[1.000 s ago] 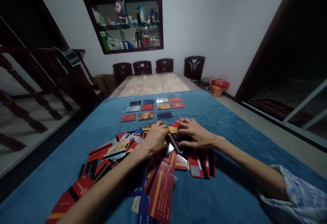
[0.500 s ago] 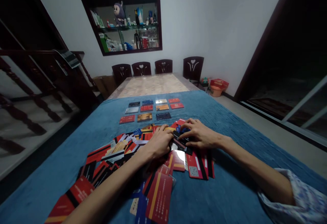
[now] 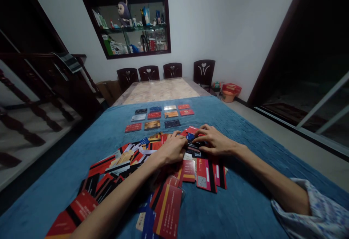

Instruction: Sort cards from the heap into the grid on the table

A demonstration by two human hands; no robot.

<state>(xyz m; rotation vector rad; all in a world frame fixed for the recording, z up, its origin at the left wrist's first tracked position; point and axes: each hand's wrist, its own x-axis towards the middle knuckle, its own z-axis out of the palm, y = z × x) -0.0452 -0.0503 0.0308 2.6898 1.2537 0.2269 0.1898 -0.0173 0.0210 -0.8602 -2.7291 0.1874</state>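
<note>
My left hand rests on a heap of bank cards, its fingers bent downward and the tips partly hidden. Beside it on the right is my right hand, fingers apart, touching a black card between the two hands. Red cards with dark stripes lie just below the right hand. Under and left of my left arm, the heap spreads out in red, black, blue and yellow cards. Nearer to me is a fan of red cards over blue ones. Beyond the hands, several cards lie separately in rows, face up.
A blue cloth covers the near part of the long table, whose bare marble top shows at the far end. Dark chairs stand around that end. A wooden railing runs on the left. An orange bucket stands on the floor.
The black card between my hands has turned and lies flatter, uncovering light and red cards below it. My fingers have shifted slightly over the heap. The view has shifted a little.
</note>
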